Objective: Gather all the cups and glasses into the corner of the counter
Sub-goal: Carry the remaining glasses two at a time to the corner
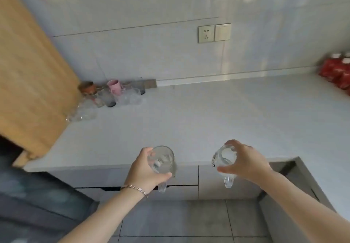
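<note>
Gripping a clear glass mug (163, 158) from its left side, the left hand (144, 169) sits near 6 o'clock in the head view, fingers and thumb curled round the glass wall, and a bracelet (134, 188) circles its wrist. At about 5 o'clock the right hand (245, 161) grasps a second clear mug (225, 158) from the right, fingertips over the rim and thumb along the near side; this mug bears a small dark label on its left. Both mugs are held at the front edge of the pale counter (208, 113), apart from each other, their handles pointing toward the person. Well away, toward 10 o'clock, a cluster of cups and glasses (121, 96) stands in the counter's far-left corner against the tiled wall, among them a pink mug (114, 86), a brown cup (88, 87), a grey tumbler (109, 99) and several clear glasses, blurred. A wooden panel (32, 72) borders that corner at 9 o'clock. A wall socket (206, 33) and switch (223, 32) sit near 1 o'clock, and red packages (336, 73) stand at 3 o'clock.
</note>
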{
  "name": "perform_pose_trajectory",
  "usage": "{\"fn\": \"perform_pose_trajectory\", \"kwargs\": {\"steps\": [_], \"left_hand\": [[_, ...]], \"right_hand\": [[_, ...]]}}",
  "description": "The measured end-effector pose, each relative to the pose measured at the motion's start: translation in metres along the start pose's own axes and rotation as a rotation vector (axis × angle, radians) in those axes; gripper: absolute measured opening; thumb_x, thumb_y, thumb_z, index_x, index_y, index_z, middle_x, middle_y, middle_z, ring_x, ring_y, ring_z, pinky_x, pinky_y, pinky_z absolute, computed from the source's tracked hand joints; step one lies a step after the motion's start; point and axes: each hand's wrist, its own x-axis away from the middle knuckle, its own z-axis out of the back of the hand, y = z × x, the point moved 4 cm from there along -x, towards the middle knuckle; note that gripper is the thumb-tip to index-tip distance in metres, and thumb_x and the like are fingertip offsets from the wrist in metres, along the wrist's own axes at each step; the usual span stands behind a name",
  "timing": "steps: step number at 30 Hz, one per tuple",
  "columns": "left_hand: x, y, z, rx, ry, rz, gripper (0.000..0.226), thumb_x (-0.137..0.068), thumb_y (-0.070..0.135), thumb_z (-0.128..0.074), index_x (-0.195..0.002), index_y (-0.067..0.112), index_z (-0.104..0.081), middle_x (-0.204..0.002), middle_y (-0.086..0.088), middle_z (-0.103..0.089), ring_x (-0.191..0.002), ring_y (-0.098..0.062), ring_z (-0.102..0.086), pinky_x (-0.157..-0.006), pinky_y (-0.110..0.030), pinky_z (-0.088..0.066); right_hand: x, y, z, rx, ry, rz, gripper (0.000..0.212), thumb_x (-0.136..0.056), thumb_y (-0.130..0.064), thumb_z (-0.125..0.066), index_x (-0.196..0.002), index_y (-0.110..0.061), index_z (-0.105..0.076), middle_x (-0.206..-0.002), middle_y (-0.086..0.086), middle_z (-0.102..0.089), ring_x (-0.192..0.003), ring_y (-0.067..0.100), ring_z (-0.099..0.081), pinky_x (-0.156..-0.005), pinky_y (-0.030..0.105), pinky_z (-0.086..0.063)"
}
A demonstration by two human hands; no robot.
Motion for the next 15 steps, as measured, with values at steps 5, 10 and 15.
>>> {"fn": "perform_pose_trajectory", "kwargs": {"steps": [5,10,15], "left_hand": [[-0.043,-0.049,0.068,-0.045,0.098,0.119,0.088,-0.056,0.026,-0.085,-0.13,0.02,-0.038,-0.115,0.014,-0.045,-0.104,-0.007,-0.048,-0.087,-0.019,-0.035],[-0.109,-0.085,0.114,-0.045,0.158,0.195,0.084,-0.055,0.029,-0.085,-0.126,0.02,-0.04,-0.114,0.01,-0.046,-0.109,-0.014,-0.052,-0.084,-0.023,-0.04],[-0.187,-0.108,0.153,-0.023,0.224,0.249,0.089,-0.054,0.026,-0.084,-0.13,0.027,-0.039,-0.115,0.01,-0.042,-0.108,-0.012,-0.05,-0.088,-0.024,-0.042]], "right_hand": [[-0.067,-0.089,-0.037,0.059,-0.098,0.133,0.074,-0.058,-0.053,-0.078,-0.122,-0.033,-0.047,-0.117,-0.005,-0.063,-0.108,0.018,-0.058,-0.079,0.026,-0.045],[-0.144,-0.156,-0.069,0.088,-0.166,0.229,0.072,-0.056,-0.054,-0.075,-0.119,-0.035,-0.047,-0.113,-0.006,-0.063,-0.102,0.017,-0.059,-0.073,0.026,-0.044],[-0.229,-0.212,-0.094,0.087,-0.207,0.292,0.07,-0.053,-0.055,-0.073,-0.116,-0.038,-0.046,-0.109,-0.009,-0.062,-0.103,0.015,-0.058,-0.074,0.024,-0.04]]}}
